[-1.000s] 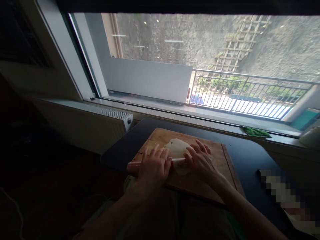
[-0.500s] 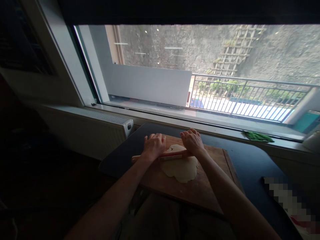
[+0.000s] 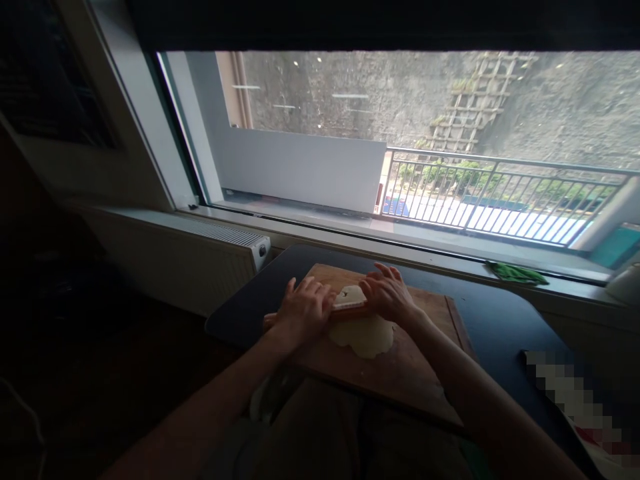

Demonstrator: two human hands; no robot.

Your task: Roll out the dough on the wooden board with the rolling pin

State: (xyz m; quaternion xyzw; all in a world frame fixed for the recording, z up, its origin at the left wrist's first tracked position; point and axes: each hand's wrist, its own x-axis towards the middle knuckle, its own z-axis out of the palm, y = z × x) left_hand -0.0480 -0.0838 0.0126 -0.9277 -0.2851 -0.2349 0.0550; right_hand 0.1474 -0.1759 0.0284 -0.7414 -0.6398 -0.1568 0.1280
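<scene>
A flat, uneven sheet of pale dough (image 3: 367,337) lies on a wooden board (image 3: 425,380). Across the dough lies a wooden rolling pin (image 3: 353,311), its left end showing beyond my left hand (image 3: 306,308). That hand rests over the pin's left part, fingers curved on top. My right hand (image 3: 387,292) is on the pin's right part, with its fingers bent and some raised; it covers that end. A small hole shows in the dough's far part, between the hands.
The board sits on a dark table (image 3: 500,327) by a window. A green cloth (image 3: 517,273) lies on the sill at the right. Left of the table is a white radiator (image 3: 200,260). A blurred-out item (image 3: 575,393) is at the table's right edge.
Both hands have shifted slightly on the rolling pin. The fingers of my right hand are more raised and bent, and those of my left hand are more spread. The view has shifted slightly.
</scene>
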